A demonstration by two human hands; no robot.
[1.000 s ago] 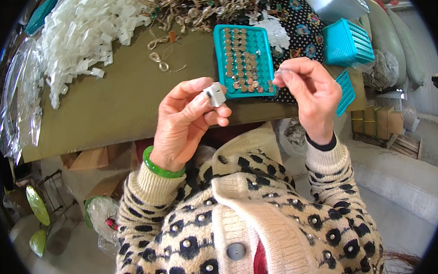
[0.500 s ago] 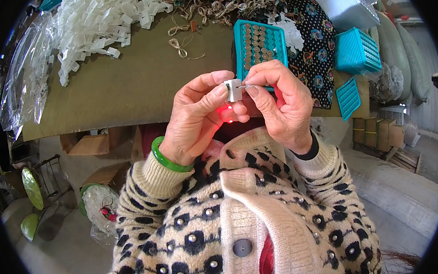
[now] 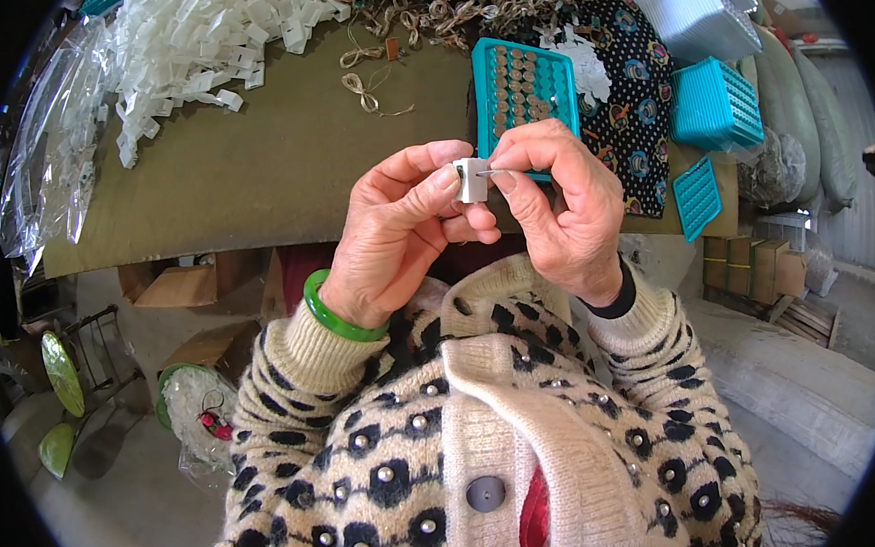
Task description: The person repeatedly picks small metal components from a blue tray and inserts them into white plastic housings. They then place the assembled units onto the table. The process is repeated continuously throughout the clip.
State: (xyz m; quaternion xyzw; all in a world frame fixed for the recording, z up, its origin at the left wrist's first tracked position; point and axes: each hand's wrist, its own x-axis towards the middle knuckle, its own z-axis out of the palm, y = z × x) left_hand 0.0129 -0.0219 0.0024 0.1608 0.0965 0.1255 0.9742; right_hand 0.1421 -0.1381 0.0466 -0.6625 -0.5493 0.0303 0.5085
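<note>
Head view, centre of frame: the left hand (image 3: 395,241) pinches a small white clip (image 3: 470,179) between thumb and fingers, while the right hand (image 3: 558,201) holds a thin metal pin (image 3: 494,173) at the clip's side, its tip touching or just entering; how deep cannot be told. Judged from this, one piece is mid-assembly and not yet finished. Behind the hands, a teal tray (image 3: 523,86) on the table (image 3: 271,163) holds rows of small metal parts. A large heap of white clips (image 3: 203,47) lies at upper left, suggesting much work remains.
</note>
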